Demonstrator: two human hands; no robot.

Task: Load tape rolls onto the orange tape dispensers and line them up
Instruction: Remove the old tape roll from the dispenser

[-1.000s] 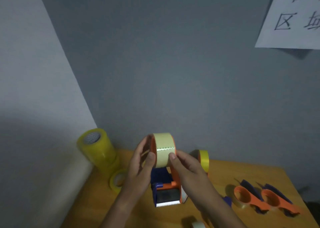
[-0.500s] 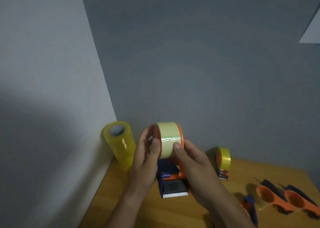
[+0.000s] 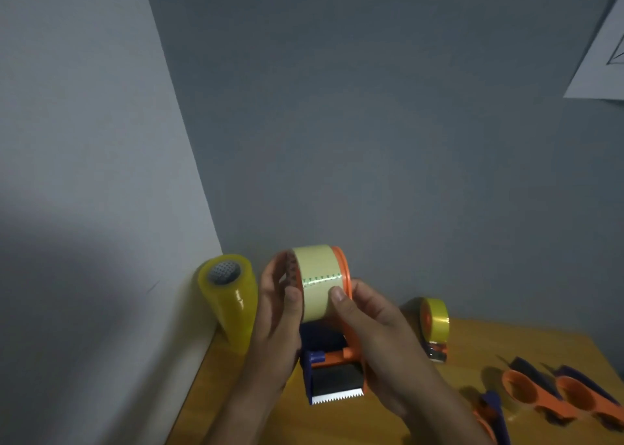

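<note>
Left hand (image 3: pixel 275 313): I am gripping the tape roll (image 3: pixel 319 284) on the orange dispenser (image 3: pixel 332 363).
Right hand (image 3: pixel 369 330): I am gripping the same dispenser, thumb pressing the tape roll.
Nine o'clock: tall yellow roll stack (image 3: pixel 229 301) is standing on the table (image 3: pixel 388 421).
Three o'clock: loaded dispenser (image 3: pixel 434 326) and empty dispensers (image 3: pixel 547 394) are lying there.

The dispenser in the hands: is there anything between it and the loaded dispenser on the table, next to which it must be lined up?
Nothing visible blocks that path. Both hands, left and right, hold the dispenser above the table; the wood between it and the loaded dispenser to the right looks bare. The empty dispensers lie nearer, off that line.
</note>
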